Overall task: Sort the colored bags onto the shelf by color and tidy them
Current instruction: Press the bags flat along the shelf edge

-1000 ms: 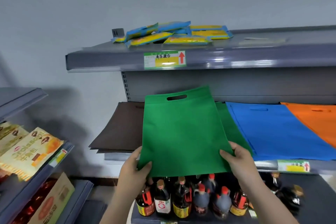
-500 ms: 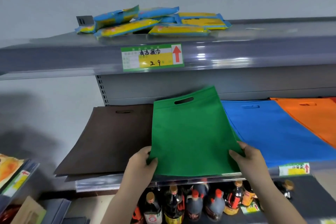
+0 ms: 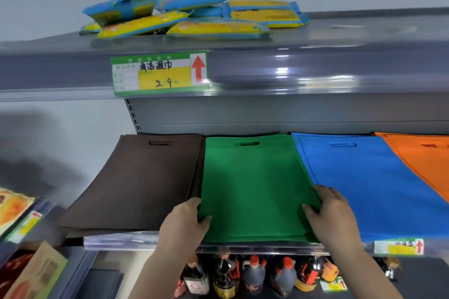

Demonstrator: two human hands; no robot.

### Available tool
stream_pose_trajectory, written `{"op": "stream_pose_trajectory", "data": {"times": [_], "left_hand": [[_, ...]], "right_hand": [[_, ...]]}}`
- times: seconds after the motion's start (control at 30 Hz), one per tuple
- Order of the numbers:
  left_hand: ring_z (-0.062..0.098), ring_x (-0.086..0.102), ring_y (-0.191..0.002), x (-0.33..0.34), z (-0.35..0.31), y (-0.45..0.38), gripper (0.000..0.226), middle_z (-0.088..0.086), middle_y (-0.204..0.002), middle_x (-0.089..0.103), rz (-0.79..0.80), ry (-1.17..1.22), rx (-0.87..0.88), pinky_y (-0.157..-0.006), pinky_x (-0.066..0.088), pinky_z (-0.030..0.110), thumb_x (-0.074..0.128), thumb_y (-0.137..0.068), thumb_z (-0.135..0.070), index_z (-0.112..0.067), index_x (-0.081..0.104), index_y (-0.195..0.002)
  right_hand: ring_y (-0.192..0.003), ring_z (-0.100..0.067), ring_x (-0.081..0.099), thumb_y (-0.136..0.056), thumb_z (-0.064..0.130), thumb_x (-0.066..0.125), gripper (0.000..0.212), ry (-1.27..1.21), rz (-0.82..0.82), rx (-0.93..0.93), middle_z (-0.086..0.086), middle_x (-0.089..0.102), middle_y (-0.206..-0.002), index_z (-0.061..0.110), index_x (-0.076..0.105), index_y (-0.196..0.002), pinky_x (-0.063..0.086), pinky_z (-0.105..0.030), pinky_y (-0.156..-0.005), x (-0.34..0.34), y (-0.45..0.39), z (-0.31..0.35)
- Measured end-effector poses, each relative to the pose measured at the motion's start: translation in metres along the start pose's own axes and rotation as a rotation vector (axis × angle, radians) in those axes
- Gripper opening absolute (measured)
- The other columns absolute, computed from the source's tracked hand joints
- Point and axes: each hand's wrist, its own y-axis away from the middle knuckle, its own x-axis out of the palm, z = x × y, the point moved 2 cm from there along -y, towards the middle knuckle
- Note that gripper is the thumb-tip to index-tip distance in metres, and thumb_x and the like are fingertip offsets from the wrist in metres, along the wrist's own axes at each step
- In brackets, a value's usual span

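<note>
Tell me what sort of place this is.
Most likely a small shop or a mock-up of one: a price tag with a red arrow is clipped to the shelf edge, packets are stacked above, and sauce bottles are lined up below the bags.

Single head-mounted wide-angle view. It faces forward, close to the grey metal shelf (image 3: 315, 65), looking slightly down.
</note>
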Motion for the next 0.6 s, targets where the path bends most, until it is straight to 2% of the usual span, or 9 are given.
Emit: {"op": "stream_pose_trajectory", "data": {"times": [0.1,0.2,0.27,0.33,0.43,0.5,0.6], "left_hand": [[0.012,0.060,-0.093,0.002,-0.009,0.006,0.034,-0.008,-0.103,0.058,-0.041,-0.050,-0.014,-0.073,0.050,0.023,0.055,-0.091,-0.036,-0.023,0.054,-0.123],[0.013,0.058,-0.098,0.003,-0.011,0.011,0.035,-0.006,-0.113,0.057,-0.138,-0.037,-0.022,-0.078,0.048,0.022,0.053,-0.093,-0.033,-0.020,0.054,-0.125],[0.017,0.058,-0.097,0.002,-0.007,0.015,0.035,-0.002,-0.111,0.057,-0.203,-0.048,-0.026,-0.077,0.048,0.024,0.055,-0.092,-0.029,-0.016,0.055,-0.125],[0.025,0.059,-0.093,-0.005,0.000,0.022,0.035,0.003,-0.103,0.059,-0.260,-0.114,-0.025,-0.072,0.050,0.033,0.061,-0.087,-0.023,-0.012,0.060,-0.120],[0.028,0.063,-0.077,-0.020,0.020,0.037,0.039,0.004,-0.086,0.063,-0.386,-0.269,-0.056,-0.058,0.054,0.037,0.078,-0.070,-0.019,-0.012,0.067,-0.107],[0.027,0.065,-0.077,-0.035,0.032,0.054,0.044,0.002,-0.089,0.066,-0.447,-0.337,-0.123,-0.060,0.054,0.037,0.083,-0.064,-0.020,-0.014,0.068,-0.105],[0.028,0.067,-0.082,-0.059,0.054,0.085,0.047,0.005,-0.096,0.069,-0.512,-0.424,-0.239,-0.065,0.055,0.040,0.085,-0.062,-0.021,-0.012,0.068,-0.104]], "right_hand": [[-0.118,-0.033,0.044,-0.086,0.021,0.066,0.054,0.144,-0.002,-0.035,-0.013,0.052,-0.121,0.005,0.049,-0.133,0.045,-0.042,-0.091,-0.002,-0.007,-0.005],[-0.110,-0.036,0.048,-0.082,0.019,0.069,0.048,0.182,-0.051,-0.145,-0.015,0.056,-0.113,0.004,0.057,-0.126,0.046,-0.044,-0.087,-0.002,-0.011,0.000],[-0.100,-0.036,0.054,-0.079,0.015,0.072,0.041,0.123,-0.067,-0.251,-0.014,0.058,-0.103,0.003,0.063,-0.117,0.050,-0.043,-0.080,0.002,-0.014,0.011],[-0.093,-0.031,0.057,-0.078,0.014,0.073,0.038,0.093,-0.056,-0.396,-0.009,0.056,-0.096,0.004,0.065,-0.113,0.052,-0.041,-0.077,0.008,-0.017,0.031],[-0.087,-0.024,0.060,-0.076,0.018,0.074,0.035,0.086,-0.024,-0.630,-0.002,0.057,-0.092,0.008,0.066,-0.108,0.054,-0.037,-0.070,0.017,-0.016,0.071],[-0.082,-0.025,0.063,-0.066,0.018,0.081,0.038,0.066,-0.008,-0.759,-0.002,0.061,-0.090,0.010,0.068,-0.101,0.055,-0.037,-0.063,0.027,-0.011,0.100],[-0.081,-0.024,0.064,-0.064,0.019,0.082,0.038,0.004,0.048,-0.923,0.000,0.061,-0.090,0.014,0.068,-0.098,0.054,-0.036,-0.061,0.039,0.008,0.147]]}}
